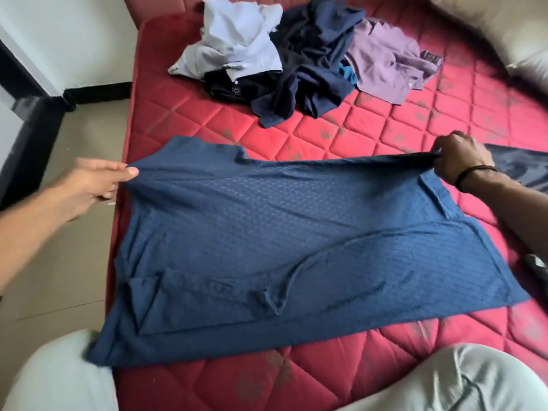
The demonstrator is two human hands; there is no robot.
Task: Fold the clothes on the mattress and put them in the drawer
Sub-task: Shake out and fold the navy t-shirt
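A blue textured shirt [237, 232] lies spread across the near part of the red quilted mattress [370, 134], its far edge lifted and stretched between my hands. My left hand [100, 182] pinches the far left corner over the mattress edge. My right hand [459, 158], with a black band on the wrist, grips the far right corner. A heap of unfolded clothes lies at the far end: a light blue shirt [234, 46], dark navy garments [311, 63] and a mauve shirt [385, 63].
Tiled floor [74, 232] and a white wall with black skirting lie left of the mattress. Another dark garment [522, 170] lies flat at the right edge. A pale pillow [504, 28] sits at the far right. My knees in light trousers [444, 381] fill the bottom.
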